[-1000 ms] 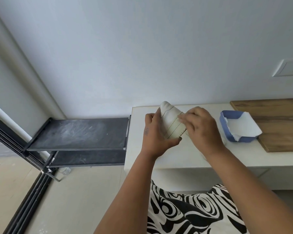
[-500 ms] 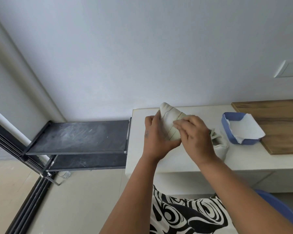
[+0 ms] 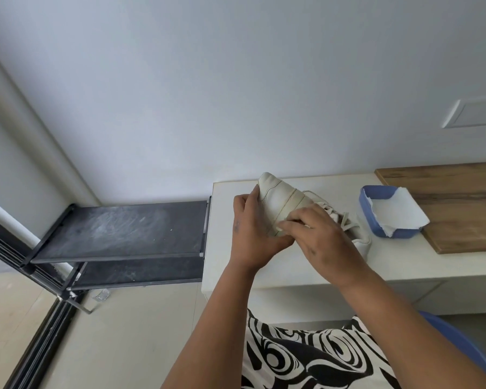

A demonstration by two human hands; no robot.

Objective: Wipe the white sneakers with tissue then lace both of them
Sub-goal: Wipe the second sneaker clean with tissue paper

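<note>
My left hand point(image 3: 253, 228) grips a white sneaker point(image 3: 281, 200) from the left and holds it tilted above the white counter point(image 3: 404, 262), toe up and to the left. My right hand point(image 3: 326, 242) lies over the sneaker's lower side with curled fingers. A scrap of white that looks like a tissue shows under them. The second white sneaker point(image 3: 359, 237) rests on the counter behind my right hand, its laces loose, mostly hidden. A blue tissue box point(image 3: 365, 203) holding a white tissue point(image 3: 396, 211) stands to the right.
A wooden board point(image 3: 460, 209) lies on the counter's right part, under the box's far side. A black two-level metal shelf point(image 3: 124, 228) stands left of the counter. A blue chair edge point(image 3: 460, 341) shows at lower right. The wall is close behind.
My right hand has slid down the sneaker from near its toe to its lower end. The left hand keeps its grip. The second sneaker has come into sight behind my right hand.
</note>
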